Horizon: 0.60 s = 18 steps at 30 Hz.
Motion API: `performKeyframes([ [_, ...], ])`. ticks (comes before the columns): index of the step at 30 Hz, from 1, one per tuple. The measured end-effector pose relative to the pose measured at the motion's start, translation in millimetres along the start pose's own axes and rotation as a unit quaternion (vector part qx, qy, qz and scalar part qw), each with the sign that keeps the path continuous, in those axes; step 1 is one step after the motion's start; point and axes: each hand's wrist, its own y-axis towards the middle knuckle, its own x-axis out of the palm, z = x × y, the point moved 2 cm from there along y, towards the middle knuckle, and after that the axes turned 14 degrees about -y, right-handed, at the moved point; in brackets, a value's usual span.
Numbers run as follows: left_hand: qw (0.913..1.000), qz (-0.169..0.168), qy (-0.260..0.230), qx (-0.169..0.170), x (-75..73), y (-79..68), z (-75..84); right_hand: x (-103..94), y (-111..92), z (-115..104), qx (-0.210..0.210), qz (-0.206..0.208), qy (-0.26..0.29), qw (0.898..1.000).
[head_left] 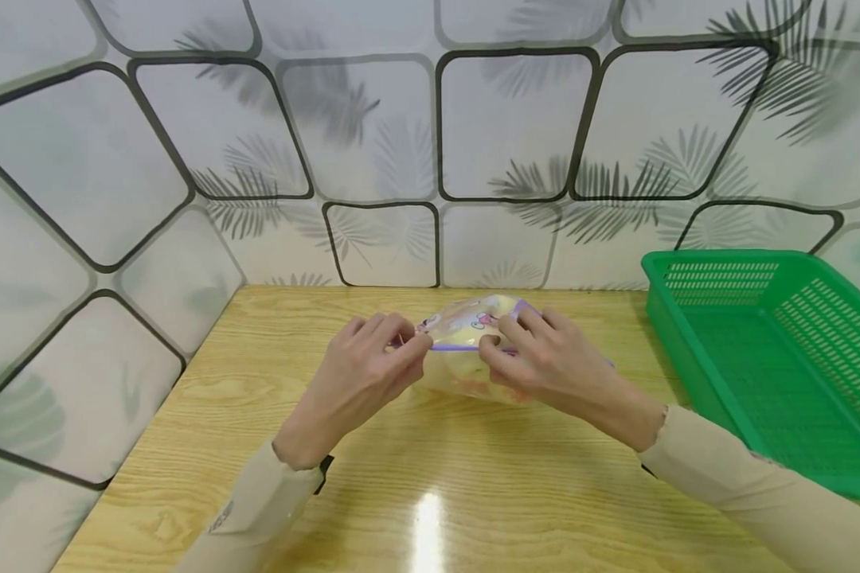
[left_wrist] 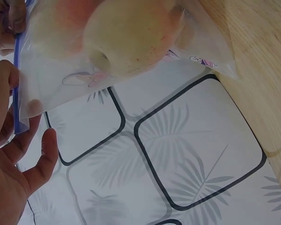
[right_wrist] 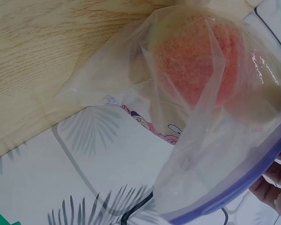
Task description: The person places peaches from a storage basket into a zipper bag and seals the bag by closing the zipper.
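Note:
A clear zip bag [head_left: 459, 362] with printed cartoon figures stands on the wooden table, its purple zip strip [right_wrist: 234, 192] along the top. Several peaches are inside; a pale yellow peach [left_wrist: 131, 37] shows in the left wrist view, and a red-blushed peach [right_wrist: 192, 61] in the right wrist view. My left hand [head_left: 369, 362] pinches the strip near its left end, with one digit standing away from the plastic. Farther right along the same strip, my right hand [head_left: 545, 354] grips the bag's edge with curled fingers. Some fingertips are hidden behind the plastic.
A green plastic basket [head_left: 709, 374] with slotted walls stands at the right of the wooden table [head_left: 373, 493]. Behind and to the left rises a pale wall covering [head_left: 373, 127] with dark outlines and leaf prints.

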Motion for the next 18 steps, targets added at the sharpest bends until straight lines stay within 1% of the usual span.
performKeyframes([
  [4, 1.0000, 0.002, -0.003, -0.002, 0.6, -2.6, 0.5, -1.6, -3.6, -0.3, -0.002, -0.005, 0.000, 1.000],
  [11, 0.9998, 0.014, -0.017, 0.002, 0.8, -5.0, -0.4, -3.3, -8.0, -0.3, 0.008, 0.005, 0.010, 1.000],
  [18, 0.9993, 0.019, -0.032, 0.001, 0.5, -7.2, -1.9, -6.2, -13.3, -0.1, 0.012, -0.002, 0.008, 1.000],
])
